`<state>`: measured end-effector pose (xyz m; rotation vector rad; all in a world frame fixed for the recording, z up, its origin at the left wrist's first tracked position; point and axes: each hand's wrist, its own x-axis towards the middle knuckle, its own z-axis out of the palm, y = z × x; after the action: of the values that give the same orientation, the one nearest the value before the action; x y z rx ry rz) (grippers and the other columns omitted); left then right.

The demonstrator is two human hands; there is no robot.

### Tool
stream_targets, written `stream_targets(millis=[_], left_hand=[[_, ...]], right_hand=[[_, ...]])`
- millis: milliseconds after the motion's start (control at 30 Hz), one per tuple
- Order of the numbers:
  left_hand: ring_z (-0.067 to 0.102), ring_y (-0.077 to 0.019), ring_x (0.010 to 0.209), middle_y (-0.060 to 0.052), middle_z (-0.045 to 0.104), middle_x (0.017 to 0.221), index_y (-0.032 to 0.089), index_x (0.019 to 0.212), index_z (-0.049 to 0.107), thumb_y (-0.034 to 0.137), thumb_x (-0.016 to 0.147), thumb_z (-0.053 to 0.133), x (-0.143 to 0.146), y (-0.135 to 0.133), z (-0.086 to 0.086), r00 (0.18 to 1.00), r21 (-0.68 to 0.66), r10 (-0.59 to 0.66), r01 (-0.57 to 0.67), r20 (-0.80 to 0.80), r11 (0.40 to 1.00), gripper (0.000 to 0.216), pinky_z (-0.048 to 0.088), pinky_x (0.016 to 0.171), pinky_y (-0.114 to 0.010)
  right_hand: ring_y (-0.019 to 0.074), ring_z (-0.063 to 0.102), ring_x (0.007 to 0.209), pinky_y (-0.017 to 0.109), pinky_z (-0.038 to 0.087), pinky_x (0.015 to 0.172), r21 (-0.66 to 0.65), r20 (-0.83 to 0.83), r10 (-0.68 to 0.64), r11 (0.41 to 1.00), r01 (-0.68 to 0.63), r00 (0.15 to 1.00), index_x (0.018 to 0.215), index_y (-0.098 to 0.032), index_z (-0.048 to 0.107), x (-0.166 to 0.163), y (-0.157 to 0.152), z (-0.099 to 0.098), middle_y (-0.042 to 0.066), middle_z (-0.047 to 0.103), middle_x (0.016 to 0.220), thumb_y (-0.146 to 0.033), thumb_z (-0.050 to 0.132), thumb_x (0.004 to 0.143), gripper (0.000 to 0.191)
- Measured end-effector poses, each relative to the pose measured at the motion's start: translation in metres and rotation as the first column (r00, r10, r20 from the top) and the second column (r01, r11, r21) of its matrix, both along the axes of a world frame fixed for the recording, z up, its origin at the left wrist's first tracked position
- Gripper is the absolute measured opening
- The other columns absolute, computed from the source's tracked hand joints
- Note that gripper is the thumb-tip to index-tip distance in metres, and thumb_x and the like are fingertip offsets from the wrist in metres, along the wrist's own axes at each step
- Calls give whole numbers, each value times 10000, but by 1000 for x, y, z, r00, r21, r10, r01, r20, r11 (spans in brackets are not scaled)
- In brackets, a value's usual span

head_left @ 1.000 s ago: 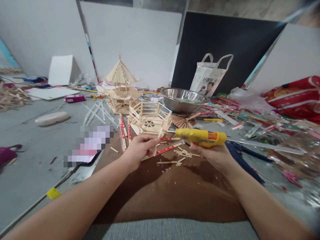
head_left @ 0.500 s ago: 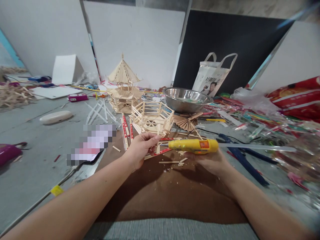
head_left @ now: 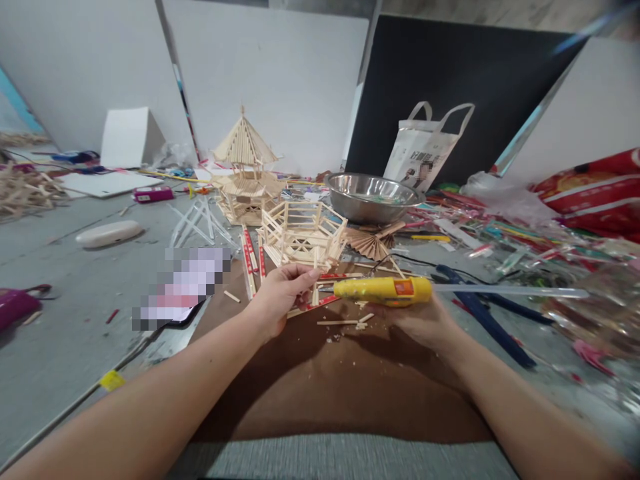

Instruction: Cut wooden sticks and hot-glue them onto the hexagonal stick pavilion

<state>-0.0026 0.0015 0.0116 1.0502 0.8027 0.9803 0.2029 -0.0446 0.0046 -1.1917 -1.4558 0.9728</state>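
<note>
Between the thumb and fingers of my left hand (head_left: pixel 283 297) a small wooden stick (head_left: pixel 315 291) is pinched upright. My right hand (head_left: pixel 417 321) is wrapped round a yellow hot glue gun (head_left: pixel 383 291), whose nozzle points left at the stick, touching or very close to it. A long clear glue stick (head_left: pixel 515 291) sticks out of the gun's back. Just beyond my hands stands an open wooden-stick frame (head_left: pixel 303 233) with several sides. Red-marked strips (head_left: pixel 255 257) and short cut sticks (head_left: pixel 340 323) lie around my hands on the brown mat (head_left: pixel 345 400).
Behind the frame stands a wooden-stick pavilion (head_left: pixel 245 167) with a pointed roof. A steel bowl (head_left: pixel 373 203) and a bag (head_left: pixel 420 153) are farther back. Blue-handled pliers (head_left: pixel 487 320) lie to the right; a phone (head_left: pixel 187 287) and cable (head_left: pixel 75 407) are at left.
The view has shifted very slightly. Both hands keep their grips, with the glue gun's nozzle still at the stick.
</note>
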Motion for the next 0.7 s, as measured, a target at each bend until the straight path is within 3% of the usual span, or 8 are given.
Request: stream_targets(millis=[233,400,567,700], left_hand=[[347,-26,373,69,399,431,133,649,521,307,610,619,0,1,-1,1000,-5,0,0,4,1000,203,293,368,-165],[354,-25,369,69,408,433,137,652,527,318,599,626,0,1,-2,1000,-9,-6,7,13,1000,213,290,372,-165],[353,-22,368,70,404,429,136,646,527,322,598,625,0,1,-2,1000,-9,-7,7,17,1000,215,288,373,-162],[353,-20,370,70,402,431,136,641,523,319,600,624,0,1,-1,1000,-12,-3,3,17,1000,213,286,373,-158]], right_hand=[[192,597,786,344,510,729,1,29,12,1000,-13,1000,826,-232,621,2,1,-1,-14,643,854,-247,664,541,288],[198,593,809,344,505,734,-69,30,21,997,-19,999,816,-243,623,5,3,-2,-13,642,862,-246,663,545,274],[202,594,806,349,503,734,-53,-44,22,998,-24,999,822,-211,617,-1,0,3,13,644,854,-306,644,559,280],[183,610,737,334,510,718,-25,9,-9,1000,9,1000,827,-209,613,-3,-3,5,0,652,818,-238,681,511,325]])
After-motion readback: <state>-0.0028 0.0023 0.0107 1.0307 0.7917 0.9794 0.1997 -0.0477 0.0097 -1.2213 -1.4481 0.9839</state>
